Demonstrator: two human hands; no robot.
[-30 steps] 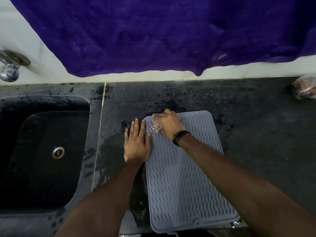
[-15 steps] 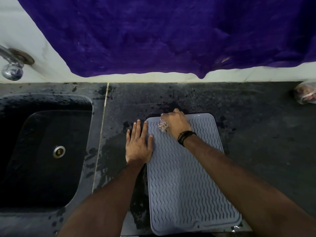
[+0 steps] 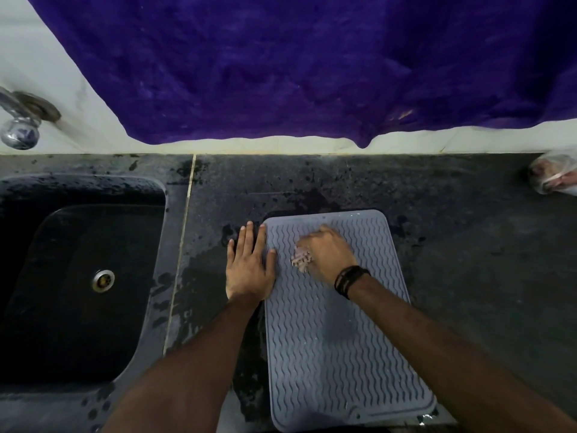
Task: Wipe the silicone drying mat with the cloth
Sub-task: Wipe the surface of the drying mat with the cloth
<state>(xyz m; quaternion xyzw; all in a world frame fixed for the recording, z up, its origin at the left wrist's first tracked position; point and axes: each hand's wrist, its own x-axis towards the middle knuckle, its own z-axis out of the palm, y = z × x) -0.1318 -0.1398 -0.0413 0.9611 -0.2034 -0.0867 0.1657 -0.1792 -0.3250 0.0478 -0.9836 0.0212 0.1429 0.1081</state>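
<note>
A grey silicone drying mat point(image 3: 337, 339) with wavy ribs lies on the dark wet counter point(image 3: 468, 276). My right hand point(image 3: 327, 251) grips a small bunched pinkish cloth point(image 3: 301, 259) and presses it on the far part of the mat. Only a bit of the cloth shows under the fingers. My left hand point(image 3: 249, 267) lies flat with straight fingers on the counter at the mat's far left edge, its thumb and forefinger on the mat.
A black sink point(image 3: 78, 276) with a metal drain lies to the left, a chrome tap point(image 3: 18, 129) above it. A purple cloth point(image 3: 312, 73) hangs on the white wall behind. A clear plastic bag point(image 3: 555, 176) sits at the counter's far right.
My right hand has drawn the cloth from the mat's far left corner toward me and a little right. My left hand stays flat at the mat's left edge.
</note>
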